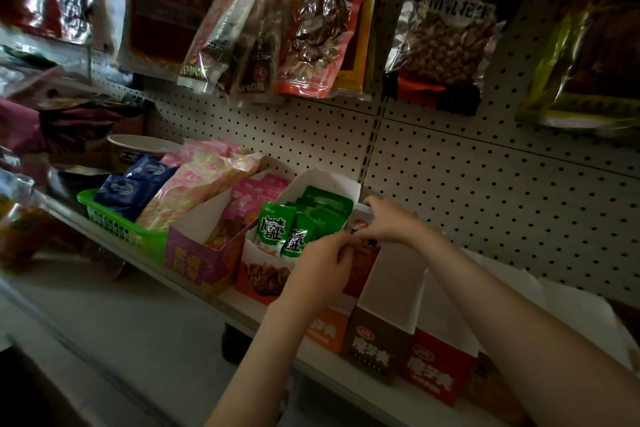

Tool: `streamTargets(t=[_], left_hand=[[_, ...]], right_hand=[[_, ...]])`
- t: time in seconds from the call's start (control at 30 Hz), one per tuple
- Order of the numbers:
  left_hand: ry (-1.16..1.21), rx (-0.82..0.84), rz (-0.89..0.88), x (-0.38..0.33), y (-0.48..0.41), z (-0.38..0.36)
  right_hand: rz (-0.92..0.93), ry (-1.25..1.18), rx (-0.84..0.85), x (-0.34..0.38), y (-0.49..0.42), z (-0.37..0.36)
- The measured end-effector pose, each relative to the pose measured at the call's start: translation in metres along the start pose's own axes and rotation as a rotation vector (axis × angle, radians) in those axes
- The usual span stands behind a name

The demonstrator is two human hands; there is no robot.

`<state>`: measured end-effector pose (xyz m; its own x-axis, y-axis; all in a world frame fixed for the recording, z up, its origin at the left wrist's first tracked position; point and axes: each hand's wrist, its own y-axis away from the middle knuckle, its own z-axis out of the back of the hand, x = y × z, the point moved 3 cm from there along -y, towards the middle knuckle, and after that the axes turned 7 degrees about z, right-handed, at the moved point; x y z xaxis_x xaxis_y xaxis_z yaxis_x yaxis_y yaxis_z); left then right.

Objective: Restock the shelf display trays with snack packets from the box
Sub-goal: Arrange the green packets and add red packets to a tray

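Both my hands meet over the orange display tray (327, 324) on the shelf. My left hand (320, 269) and my right hand (384, 224) each pinch the same orange-red snack packet (363, 262), which stands inside that tray. Just left of it, a white tray (263, 276) holds several green packets (275, 230) standing upright. To the right stand a brown tray (375, 347) and a red tray (440, 367); their insides show only bare white card. The supply box is not in view.
Left along the shelf (194, 291) are a purple tray (194, 262) of pink packets and a green basket (114, 225) with blue and pink bags. Large snack bags (322, 21) hang from the pegboard above. Loose white card (575, 308) lies at the right.
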<state>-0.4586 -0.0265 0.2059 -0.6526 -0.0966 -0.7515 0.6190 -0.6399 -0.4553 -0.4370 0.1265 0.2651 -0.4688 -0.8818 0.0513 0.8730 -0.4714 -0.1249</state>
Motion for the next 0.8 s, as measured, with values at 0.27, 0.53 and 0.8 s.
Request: streamTargets(t=[0.27,0.53,0.8], left_hand=[[0.140,-0.206,0.037,0.002,0.007,0.049],[-0.099,-0.399,0.224,0.064,0.072,0.140],[-0.262,-0.349,0.742,0.191,0.193,0.189]], right_hand=[[0.179,0.033,-0.253,0.075,0.035,0.042],[0.569,-0.130,-0.361,0.211,0.080,0.009],[0.773,-0.312,0.067,0.326,0.082,-0.154]])
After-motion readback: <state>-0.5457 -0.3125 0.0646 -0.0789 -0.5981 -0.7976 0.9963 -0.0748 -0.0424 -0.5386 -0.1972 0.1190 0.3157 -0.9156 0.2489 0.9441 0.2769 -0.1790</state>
